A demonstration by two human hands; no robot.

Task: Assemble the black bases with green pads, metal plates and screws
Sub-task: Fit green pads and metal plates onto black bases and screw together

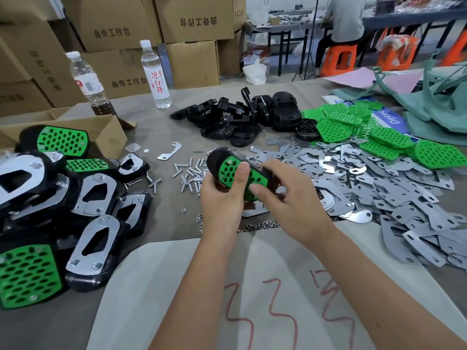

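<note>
A black base [217, 160] with a green pad [233, 174] on its upper face is held above the middle of the worktop [161, 137], tilted with one end pointing away from the person. The left hand [222, 198] grips it from below, thumb pressed flat on the pad. The right hand [280, 185] comes over it from the right, fingers curled round its near end; its grip is on the base too.

Just left of the held base lies a scatter of screws [188, 176], and below it, toward the person, a line of small nuts [260, 226]. Right of the base spreads a large heap of metal plates [379, 188]. Beyond that heap, further right, lie loose green pads [394, 140]. Behind the base, away from the person, is a pile of bare black bases [242, 117].

Far left of the base is a stack of finished assemblies [83, 205], some showing green pads, others showing metal plates with screws. An open cardboard box [106, 132] sits behind that stack. Two plastic bottles [155, 74] stand further back, before stacked cartons [194, 18]. A pale cloth with red marks [252, 286] lies under the forearms.
</note>
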